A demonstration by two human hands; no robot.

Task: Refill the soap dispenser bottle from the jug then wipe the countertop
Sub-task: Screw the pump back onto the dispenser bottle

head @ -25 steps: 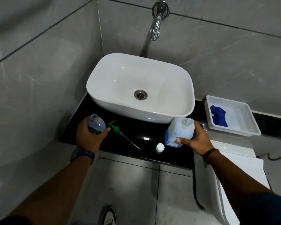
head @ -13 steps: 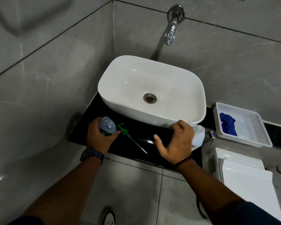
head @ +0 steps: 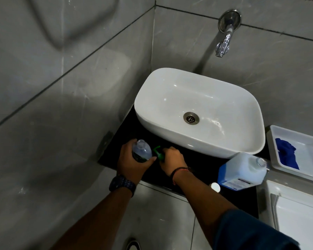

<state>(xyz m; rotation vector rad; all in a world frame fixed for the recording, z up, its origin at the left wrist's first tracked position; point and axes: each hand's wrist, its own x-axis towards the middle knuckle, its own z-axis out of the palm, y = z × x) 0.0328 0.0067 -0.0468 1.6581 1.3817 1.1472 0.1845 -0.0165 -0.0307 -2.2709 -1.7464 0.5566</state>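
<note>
It was a bathroom: a white vessel basin sat on a black table in a corner of grey wall tiles, a chrome wall tap at one o'clock, a white cistern at four o'clock.

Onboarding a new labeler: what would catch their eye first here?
The white basin fills the middle. In front of it the left hand grips the open bottle and the right hand grips the green pump. The uncapped jug sits right, by a tray holding a blue cloth.
</note>
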